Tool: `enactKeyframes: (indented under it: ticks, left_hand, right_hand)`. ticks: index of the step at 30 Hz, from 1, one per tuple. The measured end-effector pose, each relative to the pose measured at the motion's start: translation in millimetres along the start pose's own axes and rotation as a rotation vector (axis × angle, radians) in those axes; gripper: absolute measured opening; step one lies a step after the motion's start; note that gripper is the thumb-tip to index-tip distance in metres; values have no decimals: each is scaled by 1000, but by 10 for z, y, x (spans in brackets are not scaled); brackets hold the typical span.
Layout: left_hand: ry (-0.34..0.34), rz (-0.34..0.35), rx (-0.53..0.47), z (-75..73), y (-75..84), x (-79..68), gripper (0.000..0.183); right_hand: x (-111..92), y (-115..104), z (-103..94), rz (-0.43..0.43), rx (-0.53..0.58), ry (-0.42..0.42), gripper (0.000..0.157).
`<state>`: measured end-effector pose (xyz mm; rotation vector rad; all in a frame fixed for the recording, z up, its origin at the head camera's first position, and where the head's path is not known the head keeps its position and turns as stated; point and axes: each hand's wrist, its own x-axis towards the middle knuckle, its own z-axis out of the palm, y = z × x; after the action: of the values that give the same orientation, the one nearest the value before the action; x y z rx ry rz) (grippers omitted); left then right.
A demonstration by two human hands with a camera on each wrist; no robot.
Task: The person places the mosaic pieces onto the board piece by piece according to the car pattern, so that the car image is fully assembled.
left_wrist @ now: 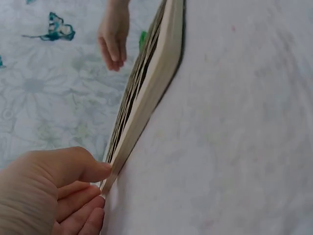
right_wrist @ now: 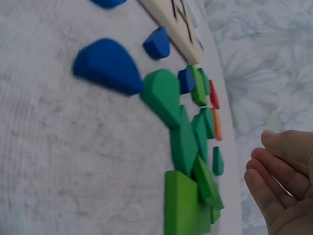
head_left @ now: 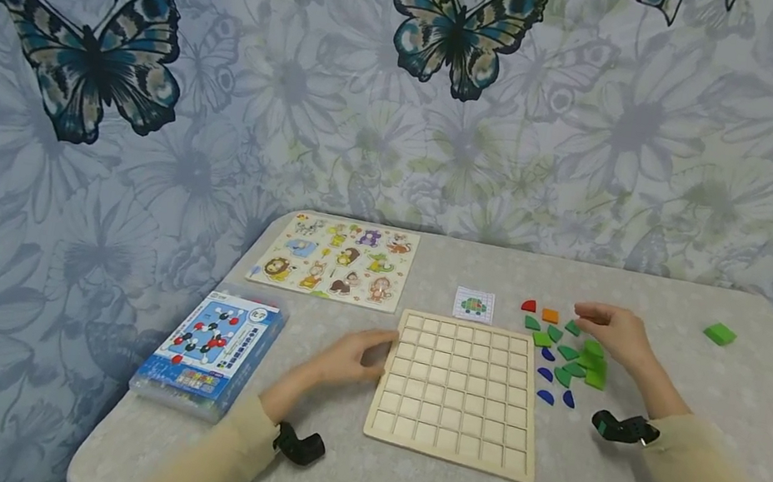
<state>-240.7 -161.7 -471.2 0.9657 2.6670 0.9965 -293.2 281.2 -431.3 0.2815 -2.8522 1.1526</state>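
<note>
My left hand [head_left: 355, 356] is at the left edge of a wooden grid board [head_left: 457, 391]. In the left wrist view its thumb and fingertips touch the board's rim [left_wrist: 142, 105], spaced apart along it. My right hand [head_left: 616, 332] hovers over the back of a spread of coloured pieces, its fingers loosely bent and nothing between them. Below it lie dark green leaf-shaped pieces [head_left: 568, 352], light green square blocks [head_left: 594, 378] and blue half-round pieces [right_wrist: 107, 66]. A red piece [head_left: 529, 306] and an orange block [head_left: 550, 316] lie left of this hand.
Behind the board lies a small pattern card [head_left: 474, 305]. An animal puzzle board [head_left: 338, 259] is at the back left, with a blue plastic-cased box [head_left: 210, 348] in front of it. One green block [head_left: 719, 333] sits apart at the far right. A butterfly-patterned wall [head_left: 438, 156] stands behind the table.
</note>
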Motion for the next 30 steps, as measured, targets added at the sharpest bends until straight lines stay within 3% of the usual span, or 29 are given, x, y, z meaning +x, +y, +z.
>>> enactKeyframes:
  ticks: [8, 13, 21, 30]
  left_hand:
    - [22, -14, -91, 77, -15, -46, 59]
    - [22, -48, -109, 73, -38, -49, 61]
    - [22, -57, -108, 59, -26, -46, 62]
    - [30, -48, -132, 58, -22, -48, 62]
  right_hand:
    - [64, 222, 121, 13, -70, -17, 43]
    - [75, 308, 182, -25, -92, 4, 47]
    - [72, 309, 285, -69, -147, 89, 39]
    - [115, 314, 316, -92, -201, 119, 32]
